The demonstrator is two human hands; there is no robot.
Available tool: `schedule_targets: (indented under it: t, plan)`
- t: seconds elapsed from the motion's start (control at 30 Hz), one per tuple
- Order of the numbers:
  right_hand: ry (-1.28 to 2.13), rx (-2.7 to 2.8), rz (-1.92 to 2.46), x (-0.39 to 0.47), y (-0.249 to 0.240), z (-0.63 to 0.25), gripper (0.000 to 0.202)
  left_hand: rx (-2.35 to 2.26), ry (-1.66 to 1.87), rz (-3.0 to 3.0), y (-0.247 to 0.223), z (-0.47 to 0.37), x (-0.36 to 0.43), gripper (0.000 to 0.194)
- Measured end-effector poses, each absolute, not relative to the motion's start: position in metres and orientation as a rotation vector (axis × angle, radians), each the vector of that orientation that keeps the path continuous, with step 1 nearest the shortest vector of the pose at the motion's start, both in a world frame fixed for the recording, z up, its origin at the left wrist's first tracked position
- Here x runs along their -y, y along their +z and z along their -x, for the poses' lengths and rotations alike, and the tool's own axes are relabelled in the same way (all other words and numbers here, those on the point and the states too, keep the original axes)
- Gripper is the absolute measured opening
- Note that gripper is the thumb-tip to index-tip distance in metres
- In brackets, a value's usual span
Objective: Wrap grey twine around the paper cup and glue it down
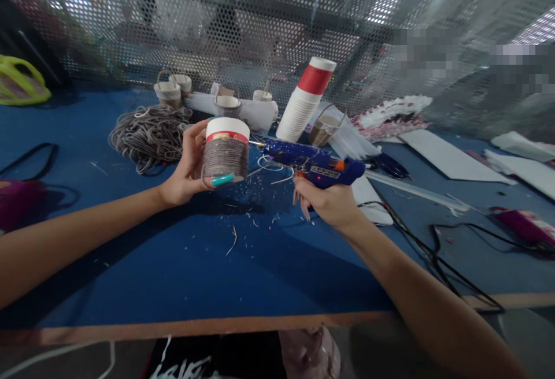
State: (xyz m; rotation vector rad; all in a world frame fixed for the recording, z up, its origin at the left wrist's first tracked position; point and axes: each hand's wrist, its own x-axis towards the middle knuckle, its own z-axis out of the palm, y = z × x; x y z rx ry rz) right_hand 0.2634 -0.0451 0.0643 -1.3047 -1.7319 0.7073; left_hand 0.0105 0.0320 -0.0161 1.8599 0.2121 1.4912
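Head view: one left hand (184, 171) has its grip closed round one twine-wrapped cup (226, 151), held above the blue tabletop (182, 263). Just right of that cup, one right hand (332, 203) has its grip closed on one blue glue gun (312, 162), nozzle touching the cup's rim. Behind the cup: one twine pile (150, 133), one cup stack (306, 99), and four small finished baskets (169, 93).

two hands: left hand (184, 171), right hand (332, 203). one twine-wrapped cup (226, 149), one blue glue gun (314, 162), one pile of twine (150, 132), one stack of paper cups (306, 99), about five small handled cup baskets (168, 93).
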Motion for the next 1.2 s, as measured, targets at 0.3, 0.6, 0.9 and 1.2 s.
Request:
schedule_targets:
  t: [0.3,0.6,0.9,1.2]
  plan:
    - [0.751,1.723,1.330,0.0453,0.0665,-0.2624,0.022,-0.185,1.494,-1.872,-0.0160,-0.0109,-0.0344,0.091]
    - [0.798,1.700,1.304,0.0452,0.0661,-0.2610,0.026,-0.208,1.507,-1.895,-0.0188,-0.0070,-0.0364,0.089]
    - [0.798,1.707,1.298,0.0456,0.0665,-0.2607,0.027,-0.157,1.476,-1.921,-0.0176,-0.0074,-0.0360,0.087]
    - [0.795,1.755,1.261,0.0429,0.0628,-0.2635,0.029,-0.196,1.497,-1.903,-0.0207,-0.0086,-0.0372,0.093]
